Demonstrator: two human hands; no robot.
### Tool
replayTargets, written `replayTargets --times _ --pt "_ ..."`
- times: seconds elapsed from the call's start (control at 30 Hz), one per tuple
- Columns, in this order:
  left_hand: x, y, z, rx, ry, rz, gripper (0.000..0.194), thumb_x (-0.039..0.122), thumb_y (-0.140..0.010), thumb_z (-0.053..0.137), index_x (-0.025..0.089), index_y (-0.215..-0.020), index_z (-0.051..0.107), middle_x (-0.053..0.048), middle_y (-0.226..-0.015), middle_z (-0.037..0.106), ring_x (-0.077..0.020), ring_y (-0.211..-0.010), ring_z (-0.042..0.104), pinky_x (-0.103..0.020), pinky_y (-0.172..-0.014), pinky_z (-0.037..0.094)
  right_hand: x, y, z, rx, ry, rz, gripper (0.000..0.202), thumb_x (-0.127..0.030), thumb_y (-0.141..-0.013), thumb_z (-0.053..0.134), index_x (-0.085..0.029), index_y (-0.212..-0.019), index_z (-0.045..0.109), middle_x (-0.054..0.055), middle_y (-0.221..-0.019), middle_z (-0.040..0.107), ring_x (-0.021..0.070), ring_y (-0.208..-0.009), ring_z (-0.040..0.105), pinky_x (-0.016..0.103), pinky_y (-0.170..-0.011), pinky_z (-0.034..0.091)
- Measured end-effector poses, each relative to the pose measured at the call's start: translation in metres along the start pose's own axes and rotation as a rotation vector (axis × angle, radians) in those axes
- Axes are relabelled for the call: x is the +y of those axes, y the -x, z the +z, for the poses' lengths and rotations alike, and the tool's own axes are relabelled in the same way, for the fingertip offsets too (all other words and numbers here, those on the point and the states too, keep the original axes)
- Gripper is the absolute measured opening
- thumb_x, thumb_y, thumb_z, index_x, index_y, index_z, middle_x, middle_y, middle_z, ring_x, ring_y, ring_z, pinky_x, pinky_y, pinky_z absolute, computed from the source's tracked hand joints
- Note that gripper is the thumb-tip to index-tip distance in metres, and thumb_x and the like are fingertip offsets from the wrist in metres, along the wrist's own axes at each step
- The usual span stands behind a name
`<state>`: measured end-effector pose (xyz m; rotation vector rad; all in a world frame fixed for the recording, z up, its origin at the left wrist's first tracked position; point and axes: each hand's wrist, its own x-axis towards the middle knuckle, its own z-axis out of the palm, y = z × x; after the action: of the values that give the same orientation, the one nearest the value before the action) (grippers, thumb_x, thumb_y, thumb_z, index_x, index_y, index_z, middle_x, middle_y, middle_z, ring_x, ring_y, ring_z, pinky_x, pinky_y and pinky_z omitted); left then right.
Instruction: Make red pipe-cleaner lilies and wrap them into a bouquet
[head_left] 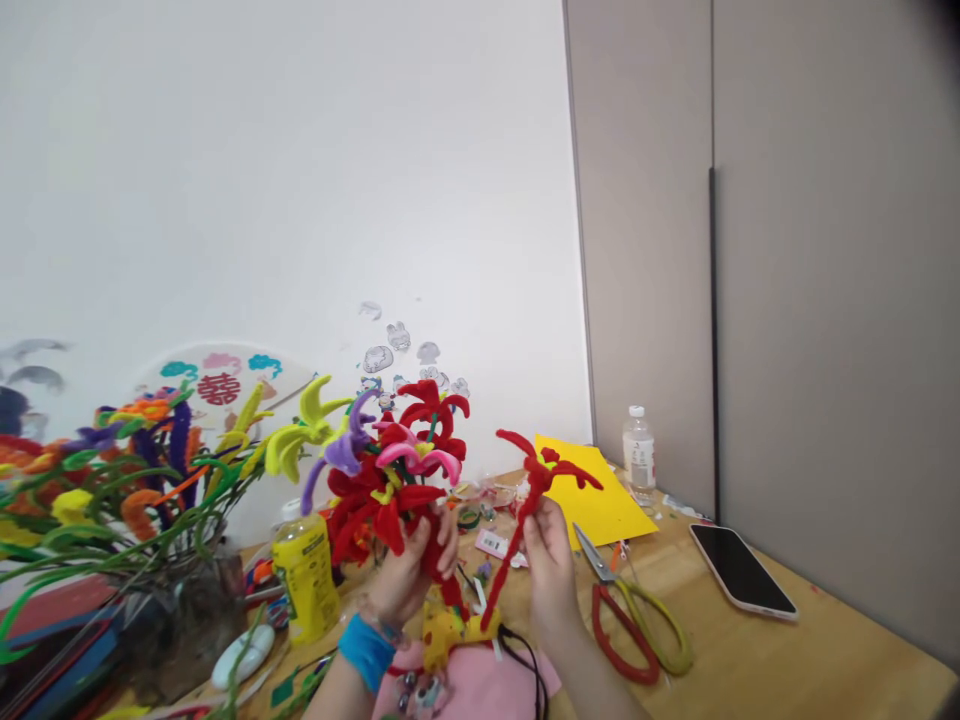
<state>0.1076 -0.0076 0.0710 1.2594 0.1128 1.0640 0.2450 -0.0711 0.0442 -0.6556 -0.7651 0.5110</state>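
My left hand [409,575], with a blue band at the wrist, is closed round the stems of a bunch of pipe-cleaner flowers [386,500]. Red, pink, purple and yellow-green blooms spread out above the fist. To the right, my right hand [551,555] pinches the stem of a single red pipe-cleaner flower [538,475], held upright and apart from the bunch. Its lower stem slants down toward the bunch's stem ends. Beneath both hands lie a yellow giraffe-like figure [442,640] and a pink sheet [487,685].
Scissors [637,620] with red and yellow handles lie right of my right hand, near a phone [742,570]. Behind are a yellow sheet [600,490] and a clear bottle [638,455]. At left stand a yellow bottle [306,575] and a vase [184,620] of pipe-cleaner flowers, near a white mouse [242,655].
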Motion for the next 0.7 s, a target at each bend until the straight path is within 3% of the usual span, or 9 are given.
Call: replayTargets --times 0.1,0.23,0.33,0.43,0.7 --pt "0.0 0.001 -0.003 -0.034 0.067 0.004 0.028 0.046 -0.07 0.064 0.023 -0.074 0.05 0.008 -0.054 0.038 -0.0016 -0.033 0.027 -0.012 -0.03 0.027 0.001 -0.001 -0.001 0.001 -0.009 0.036 0.035 -0.044 -0.079 0.053 -0.022 -0.106 0.05 0.007 -0.111 0.058 0.0223 -0.107 0.052 0.036 -0.088 0.043" --pt "-0.017 0.005 -0.001 -0.018 0.054 -0.056 0.039 0.058 -0.06 0.065 0.022 -0.061 0.05 0.002 -0.059 0.052 -0.0068 -0.037 0.042 -0.018 -0.029 0.034 0.014 0.007 0.004 -0.022 0.034 0.055 0.036 -0.042 -0.077 0.055 -0.022 -0.107 0.05 0.008 -0.111 0.058 0.0228 -0.105 0.054 0.036 -0.087 0.044" --pt "-0.031 0.009 0.003 0.139 -0.03 -0.073 0.04 0.055 -0.049 0.074 0.022 -0.064 0.057 -0.002 -0.06 0.06 -0.0195 -0.055 0.059 -0.031 -0.046 0.05 0.022 0.015 0.007 -0.077 0.139 0.006 0.028 -0.038 -0.079 0.054 -0.022 -0.103 0.053 0.007 -0.104 0.061 0.0211 -0.1 0.056 0.034 -0.087 0.044" --pt "-0.038 0.011 0.005 0.254 -0.072 -0.073 0.046 0.047 -0.04 0.08 0.022 -0.075 0.062 -0.004 -0.065 0.066 -0.0282 -0.073 0.064 -0.041 -0.066 0.053 0.026 0.02 0.007 -0.114 0.214 -0.048 0.023 -0.035 -0.082 0.05 -0.022 -0.101 0.054 0.006 -0.1 0.061 0.0195 -0.096 0.057 0.033 -0.086 0.045" --pt "-0.028 0.009 0.016 0.303 -0.091 -0.018 0.036 0.033 -0.051 0.078 0.021 -0.082 0.064 -0.005 -0.084 0.07 -0.0296 -0.089 0.063 -0.04 -0.077 0.051 0.038 0.029 0.01 -0.222 0.145 -0.058 0.04 -0.024 -0.079 0.055 -0.021 -0.118 0.047 0.01 -0.115 0.058 0.0219 -0.106 0.055 0.036 -0.088 0.046"
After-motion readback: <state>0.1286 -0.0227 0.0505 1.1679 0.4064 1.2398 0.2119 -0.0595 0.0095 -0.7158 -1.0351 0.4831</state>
